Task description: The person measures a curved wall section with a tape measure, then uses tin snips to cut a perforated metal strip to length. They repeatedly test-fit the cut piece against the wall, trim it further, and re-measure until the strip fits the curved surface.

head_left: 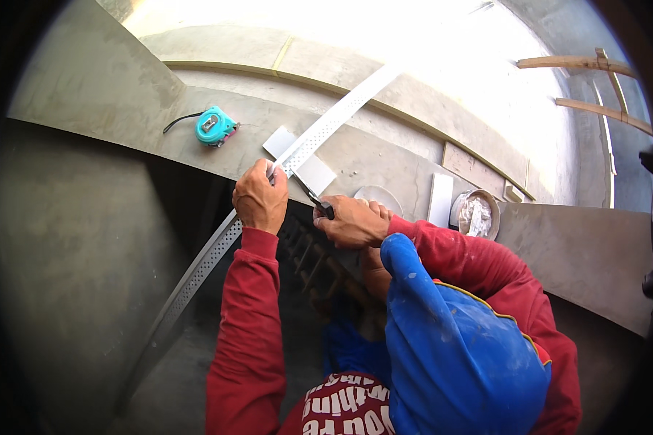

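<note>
My left hand (260, 192) is closed around a long white perforated strip (334, 116), which runs diagonally over the grey ledge (159, 130) and down past its edge to the lower left. Just right of it, my right hand (352, 221) grips a dark-handled cutting tool (315, 199), whose metal end reaches the strip by my left hand. A small pale board (318, 172) lies under the strip there. A teal tape measure (212, 127) with a black strap lies on the ledge to the left.
A pale round dish (370, 196), a white board (440, 196) and a white-smeared container (475, 214) sit right of my hands. Wooden rungs (312, 268) show below the ledge's edge. Wooden poles (580, 61) stand at the upper right. A blue cloth (464, 341) covers the lower right.
</note>
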The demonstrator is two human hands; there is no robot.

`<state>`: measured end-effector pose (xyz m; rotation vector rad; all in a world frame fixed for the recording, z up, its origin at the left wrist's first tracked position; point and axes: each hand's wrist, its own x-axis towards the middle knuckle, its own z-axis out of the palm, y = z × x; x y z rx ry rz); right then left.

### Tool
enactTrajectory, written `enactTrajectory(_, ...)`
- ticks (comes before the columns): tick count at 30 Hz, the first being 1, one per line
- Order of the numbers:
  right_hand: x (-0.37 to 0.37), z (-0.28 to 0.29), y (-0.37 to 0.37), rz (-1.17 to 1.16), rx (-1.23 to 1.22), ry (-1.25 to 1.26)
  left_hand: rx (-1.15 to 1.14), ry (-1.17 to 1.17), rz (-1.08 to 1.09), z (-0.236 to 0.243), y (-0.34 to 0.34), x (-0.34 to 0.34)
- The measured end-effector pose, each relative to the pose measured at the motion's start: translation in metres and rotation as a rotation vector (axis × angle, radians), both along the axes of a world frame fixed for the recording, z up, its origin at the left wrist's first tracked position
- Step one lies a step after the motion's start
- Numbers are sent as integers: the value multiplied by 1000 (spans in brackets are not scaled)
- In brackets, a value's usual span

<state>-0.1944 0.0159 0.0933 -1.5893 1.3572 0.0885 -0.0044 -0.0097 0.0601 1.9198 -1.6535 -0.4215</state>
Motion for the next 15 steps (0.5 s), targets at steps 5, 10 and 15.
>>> enactTrajectory(5,8,-2,8,-25,-66,13,0,-24,-2,1,2,-2)
enactTrajectory(10,14,-21,11,-41,-50,-174,1,-42,-6,2,3,-3)
enactTrajectory(15,21,-28,18,-77,-68,-188,-15,-40,-2,-1,4,-3)
